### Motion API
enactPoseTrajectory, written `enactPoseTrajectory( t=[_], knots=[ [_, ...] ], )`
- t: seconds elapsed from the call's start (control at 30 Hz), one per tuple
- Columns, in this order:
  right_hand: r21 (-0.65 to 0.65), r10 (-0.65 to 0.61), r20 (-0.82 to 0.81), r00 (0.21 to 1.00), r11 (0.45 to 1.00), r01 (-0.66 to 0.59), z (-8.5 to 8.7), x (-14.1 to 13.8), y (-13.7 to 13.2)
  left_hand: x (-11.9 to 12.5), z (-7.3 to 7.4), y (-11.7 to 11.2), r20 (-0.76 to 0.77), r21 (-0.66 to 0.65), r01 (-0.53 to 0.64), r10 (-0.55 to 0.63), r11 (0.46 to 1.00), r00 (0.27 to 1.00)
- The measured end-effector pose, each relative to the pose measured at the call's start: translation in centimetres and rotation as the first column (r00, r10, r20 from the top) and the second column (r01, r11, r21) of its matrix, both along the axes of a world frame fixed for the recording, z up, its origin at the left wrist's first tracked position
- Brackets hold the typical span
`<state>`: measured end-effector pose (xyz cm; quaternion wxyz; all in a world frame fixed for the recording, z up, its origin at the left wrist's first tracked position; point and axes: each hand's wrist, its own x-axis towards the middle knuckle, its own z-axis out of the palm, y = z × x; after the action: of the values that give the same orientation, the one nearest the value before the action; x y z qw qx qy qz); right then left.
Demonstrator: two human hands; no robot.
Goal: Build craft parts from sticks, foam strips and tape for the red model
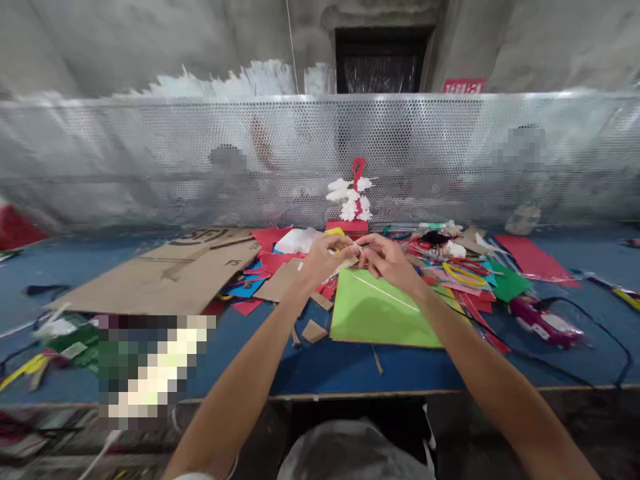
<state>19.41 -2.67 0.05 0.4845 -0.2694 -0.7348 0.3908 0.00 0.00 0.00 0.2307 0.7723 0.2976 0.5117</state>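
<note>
My left hand [324,259] and my right hand [389,261] meet above the blue table [350,367], fingers pinched together on a small pale piece I cannot make out. Below them lies a light green paper sheet [380,313] with a thin wooden stick [385,293] resting across it. Behind the hands stands a red paper figure with white fluffy tufts [353,197] on a red base.
A large brown cardboard sheet [170,277] lies at the left. Red, blue and green paper scraps and scissors with yellow handles [463,272] crowd the right. A purple glue gun [543,323] with a black cord lies further right. A perforated metal screen [150,160] closes the back.
</note>
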Motion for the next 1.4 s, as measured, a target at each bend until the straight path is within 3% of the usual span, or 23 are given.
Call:
enactPoseTrajectory(
  t=[0.13,0.33,0.57,0.8,1.0,1.27,1.4],
  knots=[
    [0.010,-0.002,-0.002,1.000,1.000,0.002,-0.10,0.09,0.14,0.07,0.46,-0.37,0.020,-0.018,0.000,0.000,1.000,1.000],
    [-0.006,0.014,-0.002,1.000,1.000,-0.014,-0.08,0.18,0.24,-0.01,0.26,-0.11,0.117,-0.052,0.140,-0.133,0.989,0.984],
    [0.010,-0.040,0.008,0.999,0.999,0.040,-0.07,-0.07,-0.03,0.15,0.31,-0.49,0.120,0.019,0.067,-0.068,0.998,0.990],
    [0.020,-0.051,0.042,0.998,0.999,0.051,-0.17,-0.11,0.05,0.02,0.25,-0.35,0.088,0.004,0.091,-0.091,0.996,0.992],
    [0.115,-0.152,0.065,0.986,0.983,0.144,-0.59,-0.06,0.62,0.15,0.05,-0.23,0.089,0.024,0.068,-0.070,0.997,0.994],
    [0.084,-0.188,0.029,0.982,0.979,0.185,-0.71,-0.48,0.47,0.29,-0.17,-0.40,0.081,0.074,-0.018,0.012,0.997,0.997],
    [0.092,-0.210,0.032,0.977,0.974,0.206,-0.68,-0.52,0.40,0.35,-0.07,-0.54,0.090,0.036,0.002,-0.005,0.999,0.996]
  ],
)
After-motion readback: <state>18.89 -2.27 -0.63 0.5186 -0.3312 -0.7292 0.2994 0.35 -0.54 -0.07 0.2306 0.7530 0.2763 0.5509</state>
